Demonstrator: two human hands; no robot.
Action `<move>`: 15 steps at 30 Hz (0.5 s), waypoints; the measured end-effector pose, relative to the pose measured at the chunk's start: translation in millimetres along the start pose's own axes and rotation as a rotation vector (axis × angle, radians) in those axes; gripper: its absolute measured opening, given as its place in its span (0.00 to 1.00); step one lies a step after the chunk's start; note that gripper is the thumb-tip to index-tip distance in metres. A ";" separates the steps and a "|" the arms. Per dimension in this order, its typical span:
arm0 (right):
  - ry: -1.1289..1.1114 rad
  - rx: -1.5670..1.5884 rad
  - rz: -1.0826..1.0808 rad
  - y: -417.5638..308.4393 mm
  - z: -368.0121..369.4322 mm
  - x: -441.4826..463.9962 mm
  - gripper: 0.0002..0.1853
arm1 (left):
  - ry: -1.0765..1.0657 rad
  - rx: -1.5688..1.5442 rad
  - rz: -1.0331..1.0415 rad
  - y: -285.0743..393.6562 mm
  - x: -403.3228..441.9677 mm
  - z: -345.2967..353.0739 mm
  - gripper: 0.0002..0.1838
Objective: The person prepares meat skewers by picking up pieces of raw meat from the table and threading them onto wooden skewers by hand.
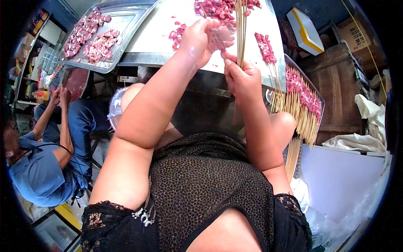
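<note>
Our right grip [244, 78] clenches a bundle of skewers [241, 29]; blur hides whether our left grip [199, 43] holds anything. Meat [176, 37] lies on the tabletop [145, 44]. A slip could prick our fingers; loosening could scatter the bundle. We cannot read the carton's [354, 35] dark print.

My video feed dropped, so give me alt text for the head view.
The right hand grips a bundle of thin sticks at a table with raw meat pieces; the blurred left hand is close beside it. Loaded skewers lie to the right.
</note>
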State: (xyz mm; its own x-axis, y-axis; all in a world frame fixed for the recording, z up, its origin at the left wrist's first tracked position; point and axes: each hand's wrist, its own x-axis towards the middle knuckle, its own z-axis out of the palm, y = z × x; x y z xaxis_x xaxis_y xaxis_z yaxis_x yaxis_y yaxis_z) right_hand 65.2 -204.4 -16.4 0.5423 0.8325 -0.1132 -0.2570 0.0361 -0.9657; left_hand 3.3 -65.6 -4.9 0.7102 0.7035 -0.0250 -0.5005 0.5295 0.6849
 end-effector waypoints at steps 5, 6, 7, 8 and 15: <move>-0.030 -0.219 0.006 7.7 -18.8 -1.8 0.13 | 0.046 -0.032 -0.033 2.9 8.1 -6.1 0.13; -0.052 -0.335 -0.022 15.0 -26.1 -3.8 0.13 | 0.028 -0.065 -0.054 5.4 9.8 -7.7 0.12; -0.046 -0.449 -0.133 23.8 -31.6 -5.3 0.12 | 0.025 -0.058 -0.060 1.4 13.6 -14.2 0.12; -0.037 -0.476 -0.166 29.9 -36.2 -6.8 0.12 | 0.005 -0.112 -0.086 -8.4 17.8 -24.6 0.09; -0.126 -0.205 0.040 38.3 -40.9 -1.2 0.12 | 0.059 -0.100 -0.141 -28.5 8.6 -15.3 0.08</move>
State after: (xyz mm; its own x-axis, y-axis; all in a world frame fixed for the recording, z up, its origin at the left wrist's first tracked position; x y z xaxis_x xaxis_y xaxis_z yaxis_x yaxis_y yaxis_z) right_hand 87.4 -226.6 -62.9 0.4280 0.8937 -0.1348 -0.1014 -0.1007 -0.9897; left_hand 16.1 -67.3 -35.8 0.7482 0.6438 -0.1600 -0.4468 0.6674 0.5958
